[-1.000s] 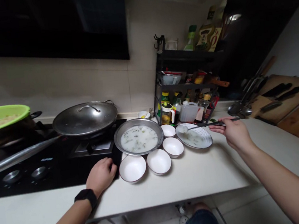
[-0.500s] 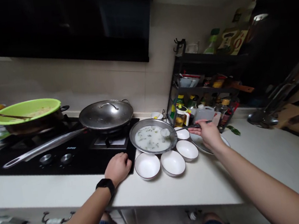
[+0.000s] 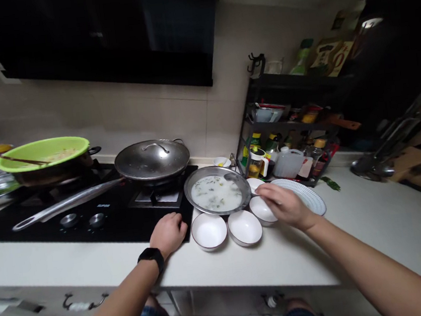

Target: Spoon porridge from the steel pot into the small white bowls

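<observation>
Reckoning the clock from the steel basin, the white countertop (image 3: 373,218) is the largest thing, running beneath everything else, with the black glass gas hob (image 3: 120,231) set into it at 9 o'clock. The dark metal spice rack (image 3: 294,124), filled with bottles and jars, stands at 2 o'clock. At 10 o'clock the domed wok lid (image 3: 153,163) covers a long-handled wok, and farther out sits the lime-green plastic bowl (image 3: 34,148) with chopsticks across it. The steel basin (image 3: 189,193) holds milky soup (image 3: 214,193) flecked with greens; the patterned plate (image 3: 310,198) lies near it at 3 o'clock. The right hand (image 3: 286,206) is at 4 o'clock, above a bowl, and the left hand (image 3: 169,232) rests at 8 o'clock on the hob's edge, fingers together in a loose curl. Four dark-rimmed white bowls (image 3: 209,231) ring the basin from 3 to 7 o'clock. The ladle (image 3: 231,177), its head inside the basin's 2 o'clock rim, is clamped in the right fingers, its handle mostly hidden.
</observation>
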Motion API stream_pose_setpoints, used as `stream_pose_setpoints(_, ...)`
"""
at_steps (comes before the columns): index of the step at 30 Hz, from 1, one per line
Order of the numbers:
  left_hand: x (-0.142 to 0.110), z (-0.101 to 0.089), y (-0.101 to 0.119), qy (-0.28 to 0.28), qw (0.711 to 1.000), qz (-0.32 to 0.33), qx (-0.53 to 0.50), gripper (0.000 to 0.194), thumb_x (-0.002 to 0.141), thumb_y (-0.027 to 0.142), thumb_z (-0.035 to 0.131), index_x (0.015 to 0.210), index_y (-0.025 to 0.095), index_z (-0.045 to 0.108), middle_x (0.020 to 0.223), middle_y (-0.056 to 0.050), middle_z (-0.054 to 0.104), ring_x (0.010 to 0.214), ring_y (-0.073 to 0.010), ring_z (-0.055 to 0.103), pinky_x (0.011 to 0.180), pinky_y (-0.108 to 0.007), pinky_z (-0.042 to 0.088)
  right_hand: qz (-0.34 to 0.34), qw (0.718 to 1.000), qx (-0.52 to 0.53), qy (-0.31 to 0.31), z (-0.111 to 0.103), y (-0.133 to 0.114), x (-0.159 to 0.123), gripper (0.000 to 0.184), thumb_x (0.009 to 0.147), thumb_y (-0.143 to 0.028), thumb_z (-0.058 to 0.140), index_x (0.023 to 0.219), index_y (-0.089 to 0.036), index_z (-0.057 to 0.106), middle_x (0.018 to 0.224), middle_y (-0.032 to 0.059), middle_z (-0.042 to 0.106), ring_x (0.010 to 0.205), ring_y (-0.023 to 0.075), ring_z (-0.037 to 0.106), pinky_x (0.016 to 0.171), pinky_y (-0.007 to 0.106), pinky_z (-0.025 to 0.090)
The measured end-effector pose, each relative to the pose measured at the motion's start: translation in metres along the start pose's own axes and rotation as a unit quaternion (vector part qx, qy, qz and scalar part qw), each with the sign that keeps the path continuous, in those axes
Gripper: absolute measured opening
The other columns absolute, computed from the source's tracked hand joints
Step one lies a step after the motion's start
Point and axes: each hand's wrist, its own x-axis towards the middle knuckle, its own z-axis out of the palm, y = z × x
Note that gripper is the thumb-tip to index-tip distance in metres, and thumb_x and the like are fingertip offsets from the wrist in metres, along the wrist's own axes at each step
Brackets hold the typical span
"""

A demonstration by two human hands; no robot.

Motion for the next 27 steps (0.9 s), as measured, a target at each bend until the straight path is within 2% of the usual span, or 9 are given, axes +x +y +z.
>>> stream_pose_setpoints(2, 0.0, 0.001, -0.001, 0.002, 1.0, 0.002, -0.003, 0.023, 0.091, 0.024, 0.047, 0.072, 0.021, 0.06, 0.082, -0.008, 0.066, 0.082, -0.0215, 0.06, 0.078, -0.034, 0.043, 0.066, 0.995, -0.002, 0.077, -0.02, 0.009, -0.01, 0.017, 0.101, -0.026, 0.053, 0.108, -0.024, 0.068, 0.102, 0.0103, 0.075, 0.095, 0.0234, 0.073, 0.086, 0.038, 0.061)
stream_pose_setpoints(4, 0.0, 0.002, -0.002, 0.006, 1.0, 0.004, -0.008, 0.024, 0.091, 0.025, 0.046, 0.071, 0.021, 0.06, 0.081, -0.007, 0.066, 0.081, -0.0218, 0.06, 0.077, -0.034, 0.043, 0.169, 0.973, -0.013, 0.159, -0.04, 0.02, -0.024, 0.02, 0.101, -0.035, 0.054, 0.106, -0.023, 0.068, 0.096, 0.0098, 0.076, 0.092, 0.0249, 0.074, 0.085, 0.04, 0.061)
stream_pose_setpoints(7, -0.001, 0.003, -0.004, 0.008, 1.0, 0.013, -0.003, 0.025, 0.092, 0.027, 0.045, 0.071, 0.021, 0.058, 0.079, -0.007, 0.065, 0.081, -0.0224, 0.061, 0.076, -0.034, 0.043, 0.332, 0.914, -0.014, 0.232, -0.062, 0.035, -0.049, 0.034, 0.1, -0.052, 0.053, 0.107, -0.022, 0.065, 0.08, 0.0077, 0.075, 0.078, 0.026, 0.076, 0.075, 0.041, 0.062)
stream_pose_setpoints(10, -0.001, 0.005, -0.006, 0.013, 1.0, 0.022, 0.004, 0.025, 0.092, 0.027, 0.044, 0.072, 0.022, 0.058, 0.08, -0.006, 0.065, 0.081, -0.0223, 0.061, 0.077, -0.035, 0.043, 0.435, 0.859, 0.016, 0.269, -0.075, 0.047, -0.073, 0.047, 0.093, -0.068, 0.054, 0.102, -0.022, 0.061, 0.066, 0.0052, 0.071, 0.062, 0.0266, 0.074, 0.063, 0.039, 0.062)
stream_pose_setpoints(13, -0.001, 0.005, -0.006, 0.014, 1.0, 0.026, 0.005, 0.026, 0.092, 0.027, 0.043, 0.072, 0.022, 0.057, 0.079, -0.006, 0.065, 0.08, -0.0221, 0.061, 0.076, -0.035, 0.042, 0.465, 0.832, 0.052, 0.297, -0.076, 0.055, -0.095, 0.057, 0.084, -0.077, 0.058, 0.099, -0.022, 0.059, 0.065, 0.0053, 0.071, 0.058, 0.0269, 0.073, 0.06, 0.04, 0.062)
stream_pose_setpoints(19, -0.001, 0.005, -0.006, 0.013, 1.0, 0.028, 0.003, 0.027, 0.093, 0.028, 0.043, 0.071, 0.022, 0.057, 0.079, -0.005, 0.065, 0.079, -0.0216, 0.061, 0.076, -0.034, 0.042, 0.466, 0.836, 0.057, 0.283, -0.063, 0.053, -0.128, 0.061, 0.084, -0.079, 0.057, 0.099, -0.02, 0.061, 0.069, 0.0048, 0.072, 0.066, 0.0254, 0.075, 0.071, 0.04, 0.063)
stream_pose_setpoints(22, -0.001, 0.005, -0.008, 0.012, 1.0, 0.028, 0.001, 0.027, 0.093, 0.029, 0.043, 0.07, 0.022, 0.056, 0.08, -0.005, 0.065, 0.08, -0.0214, 0.061, 0.076, -0.034, 0.042, 0.48, 0.824, 0.077, 0.29, -0.056, 0.047, -0.135, 0.057, 0.083, -0.075, 0.062, 0.097, -0.02, 0.061, 0.069, 0.0048, 0.072, 0.065, 0.025, 0.075, 0.07, 0.039, 0.064)
stream_pose_setpoints(24, -0.001, 0.006, -0.009, 0.013, 0.999, 0.029, -0.005, 0.027, 0.093, 0.029, 0.043, 0.07, 0.022, 0.056, 0.079, -0.005, 0.065, 0.08, -0.0215, 0.061, 0.076, -0.034, 0.042, 0.498, 0.8, 0.104, 0.319, -0.054, 0.045, -0.136, 0.051, 0.082, -0.07, 0.066, 0.095, -0.021, 0.059, 0.066, 0.004, 0.071, 0.061, 0.0244, 0.075, 0.065, 0.038, 0.064)
stream_pose_setpoints(27, -0.001, 0.005, -0.009, 0.014, 0.999, 0.031, -0.01, 0.027, 0.093, 0.029, 0.044, 0.07, 0.022, 0.057, 0.08, -0.005, 0.066, 0.08, -0.0219, 0.061, 0.075, -0.034, 0.042, 0.544, 0.734, 0.147, 0.378, -0.057, 0.046, -0.134, 0.035, 0.085, -0.052, 0.07, 0.092, -0.02, 0.056, 0.06, 0.0026, 0.068, 0.056, 0.0228, 0.074, 0.058, 0.033, 0.064)
